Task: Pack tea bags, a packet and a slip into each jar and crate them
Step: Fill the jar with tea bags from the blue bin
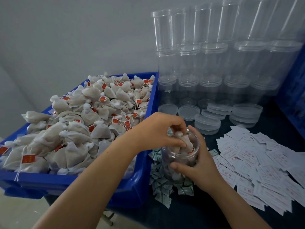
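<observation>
A clear plastic jar (175, 158) stands on the dark table, partly filled with tea bags. My right hand (200, 164) grips the jar round its side. My left hand (159, 129) is at the jar's mouth, fingers curled round a white tea bag (186, 141) in the opening. A blue crate (133, 187) on the left is heaped with tea bags (85, 123) bearing red tags. Small green-printed packets (163, 187) lie scattered round the jar's base. White paper slips (257, 166) with red print are spread out to the right.
Stacks of empty clear jars (214, 60) stand against the wall at the back right. Loose clear lids (208, 123) lie in piles in front of them. A blue surface (293, 96) borders the far right edge. The crate overhangs the table's left side.
</observation>
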A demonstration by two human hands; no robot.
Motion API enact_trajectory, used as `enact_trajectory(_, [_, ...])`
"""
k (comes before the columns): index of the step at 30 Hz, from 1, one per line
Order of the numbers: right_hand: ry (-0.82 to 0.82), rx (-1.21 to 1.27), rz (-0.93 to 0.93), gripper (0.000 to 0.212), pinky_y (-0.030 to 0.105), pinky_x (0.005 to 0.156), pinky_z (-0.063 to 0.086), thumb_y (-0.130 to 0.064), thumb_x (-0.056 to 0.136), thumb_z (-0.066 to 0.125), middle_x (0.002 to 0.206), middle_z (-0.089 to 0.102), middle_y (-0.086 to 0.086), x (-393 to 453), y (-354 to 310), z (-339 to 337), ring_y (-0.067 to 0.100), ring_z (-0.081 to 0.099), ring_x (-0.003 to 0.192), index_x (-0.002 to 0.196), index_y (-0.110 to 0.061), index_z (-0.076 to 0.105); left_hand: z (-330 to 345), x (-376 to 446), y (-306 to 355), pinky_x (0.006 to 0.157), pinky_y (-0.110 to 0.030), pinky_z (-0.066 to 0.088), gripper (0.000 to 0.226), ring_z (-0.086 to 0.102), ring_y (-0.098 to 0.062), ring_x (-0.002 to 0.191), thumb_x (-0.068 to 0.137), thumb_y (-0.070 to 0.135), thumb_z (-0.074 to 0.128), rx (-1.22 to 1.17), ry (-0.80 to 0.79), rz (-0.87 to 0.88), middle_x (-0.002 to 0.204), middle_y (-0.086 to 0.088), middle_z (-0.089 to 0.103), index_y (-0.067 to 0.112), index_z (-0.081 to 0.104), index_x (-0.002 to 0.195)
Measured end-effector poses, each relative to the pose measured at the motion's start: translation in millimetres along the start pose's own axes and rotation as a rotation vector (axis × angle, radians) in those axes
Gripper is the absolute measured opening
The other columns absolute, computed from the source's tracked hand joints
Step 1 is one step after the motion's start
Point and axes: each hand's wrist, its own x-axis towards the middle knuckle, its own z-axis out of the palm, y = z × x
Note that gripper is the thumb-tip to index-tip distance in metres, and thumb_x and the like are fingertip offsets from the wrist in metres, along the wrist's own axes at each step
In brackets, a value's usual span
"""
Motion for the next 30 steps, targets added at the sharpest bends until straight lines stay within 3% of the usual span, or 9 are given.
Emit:
enact_trajectory(4, [0.01,-0.014,0.003,0.104,0.011,0.086,0.05,-0.056,0.049,0.085,0.124,0.048,-0.042,-0.2,-0.2,-0.1,-0.007,0.055,0.119,0.129,-0.077,0.023,2.8,1.6,-0.3,0.08,-0.024,0.05,0.019,0.061,-0.004,0.083,0.077,0.019,0.078,0.033,-0.053,-0.007,0.088,0.005,0.069,0.013,0.07,0.092])
enact_trajectory(12, [-0.002,0.01,-0.002,0.105,0.02,0.089,0.054,-0.053,0.05,0.087,0.132,0.051,-0.029,-0.1,2.2,-0.5,-0.001,0.057,0.121,0.131,-0.076,0.025,4.6,2.6,0.4,0.081,-0.017,0.048,0.017,0.06,-0.002,0.086,0.081,0.019,0.075,0.025,-0.127,-0.018,0.092,0.003,0.071,0.012,0.072,0.096])
enact_trajectory(17, [0.0,0.03,-0.007,0.102,0.006,0.08,0.049,-0.048,0.052,0.086,0.131,0.05,-0.029,0.2,1.1,-0.2,-0.011,0.056,0.116,0.128,-0.077,0.026,4.9,2.8,-0.9,0.081,-0.019,0.05,0.017,0.062,-0.003,0.085,0.08,0.018,0.074,0.027,-0.123,-0.011,0.09,0.003,0.071,0.009,0.073,0.095])
enact_trajectory(20, [-0.002,0.026,-0.008,0.102,0.006,0.08,0.049,-0.048,0.052,0.086,0.127,0.051,-0.035,0.6,1.3,-0.1,-0.012,0.056,0.115,0.128,-0.078,0.025,5.5,2.3,-1.0,0.081,-0.02,0.05,0.014,0.063,-0.003,0.083,0.08,0.018,0.075,0.008,-0.121,0.002,0.088,0.004,0.071,0.01,0.073,0.092])
enact_trajectory(22, [0.001,0.022,-0.009,0.102,0.007,0.081,0.049,-0.049,0.052,0.086,0.132,0.05,-0.028,0.6,1.5,-0.3,-0.01,0.056,0.117,0.129,-0.077,0.025,5.8,2.1,-0.6,0.08,-0.021,0.051,0.013,0.063,-0.003,0.082,0.081,0.017,0.074,-0.012,-0.117,0.009,0.086,0.004,0.071,0.01,0.073,0.091])
enact_trajectory(26, [0.008,0.01,-0.008,0.102,0.006,0.085,0.047,-0.052,0.05,0.086,0.141,0.046,-0.022,-0.8,1.5,-1.3,-0.008,0.051,0.123,0.127,-0.079,0.024,3.6,2.3,-0.3,0.077,-0.017,0.052,0.009,0.064,0.0,0.08,0.084,0.018,0.07,-0.075,-0.057,-0.001,0.083,0.012,0.068,0.015,0.071,0.093])
enact_trajectory(30, [0.018,0.007,-0.017,0.1,0.002,0.081,0.045,-0.052,0.05,0.085,0.134,0.05,-0.015,0.0,1.2,-0.2,-0.013,0.049,0.119,0.129,-0.074,0.029,-0.1,3.7,-0.4,0.077,-0.008,0.048,0.008,0.061,0.001,0.084,0.088,0.017,0.064,-0.042,0.163,-0.008,0.083,0.016,0.063,0.016,0.069,0.095])
